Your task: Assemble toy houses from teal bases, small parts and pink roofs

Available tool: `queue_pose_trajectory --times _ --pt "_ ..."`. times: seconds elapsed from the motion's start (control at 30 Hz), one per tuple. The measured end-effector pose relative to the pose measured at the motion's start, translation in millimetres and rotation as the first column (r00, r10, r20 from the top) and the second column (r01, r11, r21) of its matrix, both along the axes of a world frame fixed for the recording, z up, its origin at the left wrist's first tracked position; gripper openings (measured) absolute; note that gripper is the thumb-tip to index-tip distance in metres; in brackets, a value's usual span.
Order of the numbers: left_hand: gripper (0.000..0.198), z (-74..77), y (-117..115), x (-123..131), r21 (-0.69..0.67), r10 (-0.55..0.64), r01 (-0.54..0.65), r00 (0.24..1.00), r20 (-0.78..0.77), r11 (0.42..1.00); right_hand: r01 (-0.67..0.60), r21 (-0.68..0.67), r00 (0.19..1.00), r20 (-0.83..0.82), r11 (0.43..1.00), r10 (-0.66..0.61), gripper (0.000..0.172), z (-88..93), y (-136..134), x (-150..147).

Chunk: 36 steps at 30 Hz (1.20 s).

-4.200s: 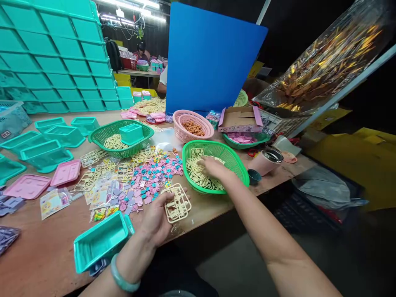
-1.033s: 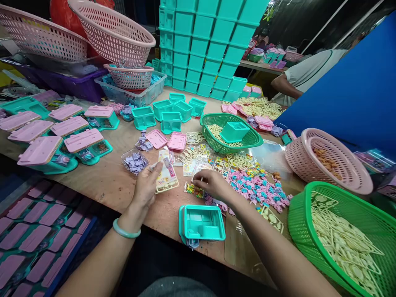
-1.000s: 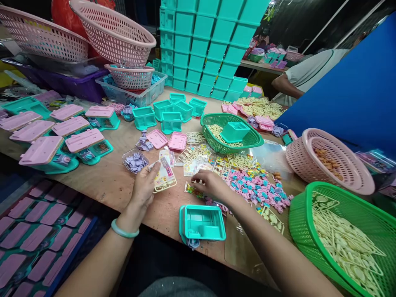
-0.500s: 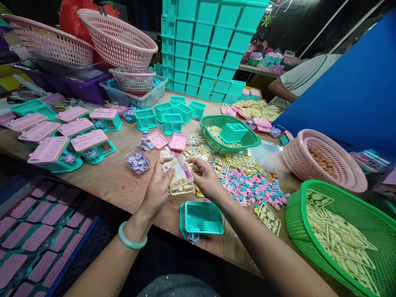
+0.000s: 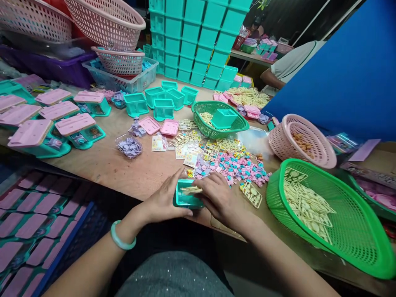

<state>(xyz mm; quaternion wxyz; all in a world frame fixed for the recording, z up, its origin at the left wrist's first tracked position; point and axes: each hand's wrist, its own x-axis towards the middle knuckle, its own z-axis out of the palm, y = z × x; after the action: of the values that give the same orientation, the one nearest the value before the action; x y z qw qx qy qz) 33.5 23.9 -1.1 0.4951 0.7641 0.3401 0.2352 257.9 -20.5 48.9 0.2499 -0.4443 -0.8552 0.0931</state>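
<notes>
Near the front edge of the table is a small teal plastic box [image 5: 183,201], its top uncovered. My left hand [image 5: 165,200] clasps the box's left side, thumb along the near wall and fingers at the far wall. Closed over the box's right end, my right hand [image 5: 218,197] pinches a thin cream plastic parts frame [image 5: 191,189], seen nearly edge-on at the box's mouth. Whether a card is held with it I cannot tell. Just beyond lie printed cards [image 5: 192,157], lilac pieces [image 5: 202,168] and a heap of pink and blue pieces [image 5: 238,167].
A green basket [image 5: 278,206] of cream parts stands at right, with pink baskets [image 5: 275,136] behind it. Pink-topped teal toys [image 5: 77,126] stand at left. Teal boxes [image 5: 192,45] are stacked high at the back. A co-worker's sleeve [image 5: 291,62] shows beyond the blue panel [image 5: 334,78].
Both hands have come down and nearer from above the cards to the teal box. My left hand has let go of the printed card and taken hold of the box. The view has shifted.
</notes>
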Motion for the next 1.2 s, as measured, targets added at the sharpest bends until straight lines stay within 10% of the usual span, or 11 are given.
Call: queue_pose_trajectory --times 0.2,0.43,0.63,0.73,1.03,1.2 --pt "0.102 0.0 -2.2 -3.2 0.02 0.027 -0.025 0.997 -0.074 0.999 0.018 -0.052 0.928 0.372 0.998 0.002 0.02 -12.3 1.6 -26.1" --pt "0.104 -1.9 -4.2 -4.9 -0.004 -0.016 0.016 1.0 -0.023 1.0 0.01 -0.165 0.983 0.182 0.986 0.02 0.073 -11.6 -4.5 -4.0" --pt "0.101 -7.2 1.7 -13.7 -0.018 -0.051 0.051 0.999 0.002 0.999 0.134 -0.085 0.948 0.301 0.987 -0.103 0.092 -46.0 -20.6 -9.5" --pt "0.095 -4.4 31.6 -18.4 -0.04 -0.075 0.074 0.996 -0.041 0.996 0.142 -0.048 0.938 0.327 0.989 -0.119 0.095 -58.0 -19.7 -16.5" --pt "0.012 -1.8 187.5 27.3 0.215 0.429 -0.453 0.89 0.153 0.865 0.12 -0.026 0.99 0.081 0.992 -0.118 0.089 -49.0 -11.3 -16.2" --pt "0.01 11.9 196.8 19.9 0.116 0.504 -0.553 0.813 0.292 0.825 0.213 -0.177 0.884 -0.385 0.961 -0.267 0.046 -42.2 14.4 -13.9"
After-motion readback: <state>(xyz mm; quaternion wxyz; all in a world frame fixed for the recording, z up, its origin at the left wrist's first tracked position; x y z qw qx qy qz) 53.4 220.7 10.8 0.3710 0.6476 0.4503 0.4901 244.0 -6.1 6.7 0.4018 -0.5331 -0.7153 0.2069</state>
